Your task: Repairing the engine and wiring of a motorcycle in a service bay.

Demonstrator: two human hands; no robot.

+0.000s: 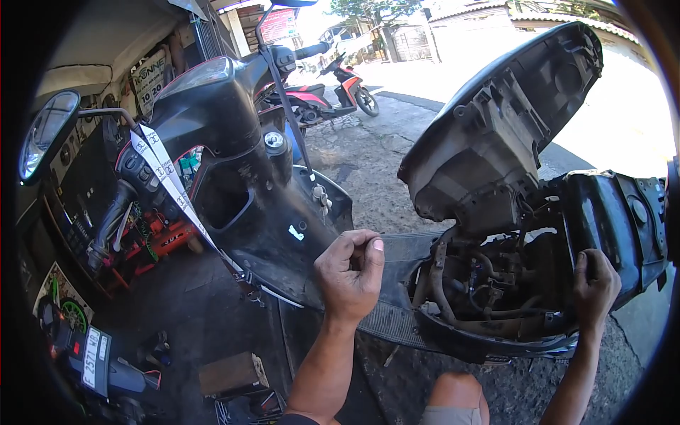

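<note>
My left hand (348,273) is pinched closed in front of a black scooter's floorboard (386,319); anything between its fingertips is too small to make out. My right hand (595,287) has curled fingers beside the black under-seat box (613,212) at the rear; whether it grips the edge is unclear. Between my hands the exposed engine bay (489,280) shows hoses, wires and metal parts. The seat (496,142) is raised above it, showing its dark underside. The front body (212,113) stands at upper left, with a white printed lanyard (170,180) hanging from it.
A red and black scooter (333,99) is parked behind, on the concrete yard. At left stand red equipment (170,237), a dark vehicle part with a plate (113,375) and tools (251,407) near a flat board (227,372). My bent knee (453,397) shows below.
</note>
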